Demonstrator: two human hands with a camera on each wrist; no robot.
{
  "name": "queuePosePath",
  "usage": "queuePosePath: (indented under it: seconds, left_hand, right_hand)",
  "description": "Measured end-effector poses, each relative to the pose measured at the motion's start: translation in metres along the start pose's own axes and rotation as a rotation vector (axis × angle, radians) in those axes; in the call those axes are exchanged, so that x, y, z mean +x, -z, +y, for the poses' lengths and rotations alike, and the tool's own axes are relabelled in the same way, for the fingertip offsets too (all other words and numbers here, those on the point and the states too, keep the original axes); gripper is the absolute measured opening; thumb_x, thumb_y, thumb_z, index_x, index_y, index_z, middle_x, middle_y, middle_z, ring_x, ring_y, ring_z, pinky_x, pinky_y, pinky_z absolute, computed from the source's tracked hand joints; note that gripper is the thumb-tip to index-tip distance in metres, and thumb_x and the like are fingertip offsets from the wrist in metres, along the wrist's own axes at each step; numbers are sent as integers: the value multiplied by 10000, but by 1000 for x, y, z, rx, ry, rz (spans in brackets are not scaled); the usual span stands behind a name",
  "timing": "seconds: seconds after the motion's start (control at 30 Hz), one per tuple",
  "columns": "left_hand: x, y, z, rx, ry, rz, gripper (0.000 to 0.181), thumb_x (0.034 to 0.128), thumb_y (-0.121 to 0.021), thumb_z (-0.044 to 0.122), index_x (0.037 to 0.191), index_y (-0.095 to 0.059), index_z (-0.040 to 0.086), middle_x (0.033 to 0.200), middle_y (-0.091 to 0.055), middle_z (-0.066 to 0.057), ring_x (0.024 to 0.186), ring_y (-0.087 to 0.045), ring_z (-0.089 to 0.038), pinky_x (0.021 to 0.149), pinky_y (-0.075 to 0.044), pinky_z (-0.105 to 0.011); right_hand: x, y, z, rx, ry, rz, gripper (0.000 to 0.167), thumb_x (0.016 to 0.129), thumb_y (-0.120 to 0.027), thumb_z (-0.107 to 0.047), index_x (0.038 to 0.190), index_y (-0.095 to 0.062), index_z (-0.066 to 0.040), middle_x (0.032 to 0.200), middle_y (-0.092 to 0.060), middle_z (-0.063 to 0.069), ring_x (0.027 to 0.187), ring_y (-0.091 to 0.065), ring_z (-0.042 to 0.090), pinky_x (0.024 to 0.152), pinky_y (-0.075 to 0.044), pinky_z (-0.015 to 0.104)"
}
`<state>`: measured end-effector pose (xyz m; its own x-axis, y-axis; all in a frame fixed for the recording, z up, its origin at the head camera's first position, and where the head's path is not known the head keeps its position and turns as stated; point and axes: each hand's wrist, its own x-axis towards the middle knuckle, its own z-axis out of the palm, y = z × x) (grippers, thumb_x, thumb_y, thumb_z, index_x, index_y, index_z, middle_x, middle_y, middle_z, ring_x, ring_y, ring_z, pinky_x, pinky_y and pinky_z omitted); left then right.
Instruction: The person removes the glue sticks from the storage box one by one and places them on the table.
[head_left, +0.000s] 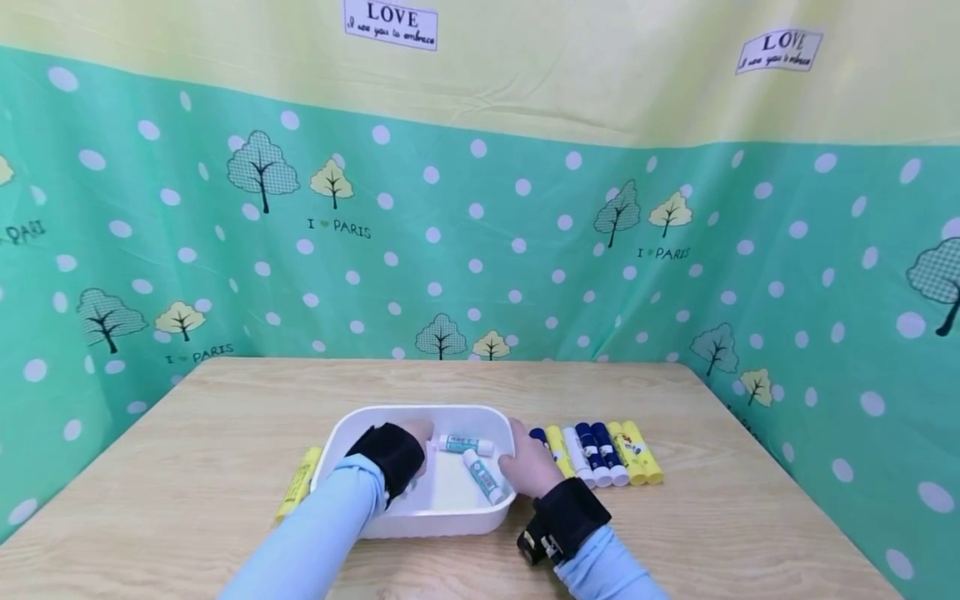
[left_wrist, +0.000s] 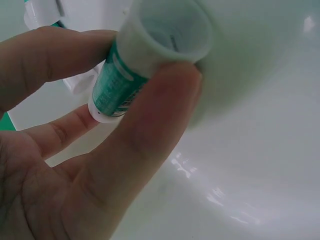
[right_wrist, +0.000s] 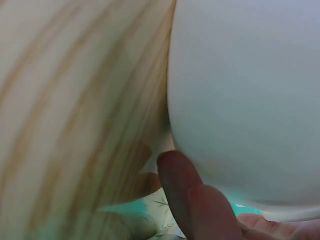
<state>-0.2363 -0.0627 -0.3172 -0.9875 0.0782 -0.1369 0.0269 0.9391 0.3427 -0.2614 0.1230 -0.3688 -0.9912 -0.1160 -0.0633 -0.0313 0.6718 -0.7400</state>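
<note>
Low in the centre of the head view, a white tub (head_left: 431,524) sits on the table (head_left: 720,517), and inside it the left hand (head_left: 418,437) pinches a teal-and-white tube (left_wrist: 114,89) between thumb and fingers, its hollow end toward the top of the left wrist view. The right hand (head_left: 532,464) grips the tub's right side, fingers against the outer wall. Two similar tubes (head_left: 483,477) lie in the tub's right half. At lower right, a row of yellow, navy and white tubes (head_left: 591,450) lies near that hand; a yellow tube (head_left: 302,482) lies just beside the tub's left side.
</note>
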Motion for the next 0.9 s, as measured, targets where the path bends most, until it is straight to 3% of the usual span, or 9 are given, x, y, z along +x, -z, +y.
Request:
queuePosePath:
  seconds: [0.27,0.47,0.57,0.7,0.83,0.9]
  left_hand:
    - [1,0,-4,-8,11,-3,263,675,-609,100,923,-550,164,743,-508,-25,677,-454,-192,650,-353,-325]
    - [2,1,-4,-58,19,-13,270,665,-598,74,917,-545,153,778,-524,-28,648,-460,-187,588,-346,-291]
    - [1,1,-4,-20,-36,25,205,652,-588,69,832,-529,149,719,-512,-24,624,-451,-180,591,-336,-290]
    - [1,0,-4,2,-49,35,224,657,-580,81,862,-532,160,675,-489,-28,596,-442,-178,579,-329,-291]
    - [4,4,-2,-16,1,-19,315,681,-604,78,977,-529,153,827,-553,-29,657,-470,-182,605,-355,-299]
    - [10,5,-4,-4,-21,-28,371,681,-627,80,1031,-519,131,901,-567,-39,707,-482,-195,639,-373,-317]
  right_hand:
    - [-2,-2,-1,7,48,-12,581,797,-453,-40,1336,-236,-52,1241,-435,208,954,-540,276,676,-484,377]
    - [1,-2,-2,-30,83,2,579,793,-451,-37,1333,-243,-41,1242,-439,208,1006,-527,293,737,-474,398]
    - [2,-2,-1,-22,73,-1,588,792,-450,-35,1338,-232,-42,1250,-432,206,1012,-523,299,741,-472,404]
    - [1,0,1,-17,61,8,589,788,-455,-28,1335,-235,-27,1243,-436,211,1026,-512,313,784,-452,426]
    - [0,-1,2,-27,66,16,573,788,-455,-23,1325,-254,-20,1233,-448,206,1066,-485,321,854,-402,459]
    - [1,0,4,-30,62,18,573,789,-454,-24,1325,-253,-21,1232,-447,205,1051,-496,313,837,-416,449]
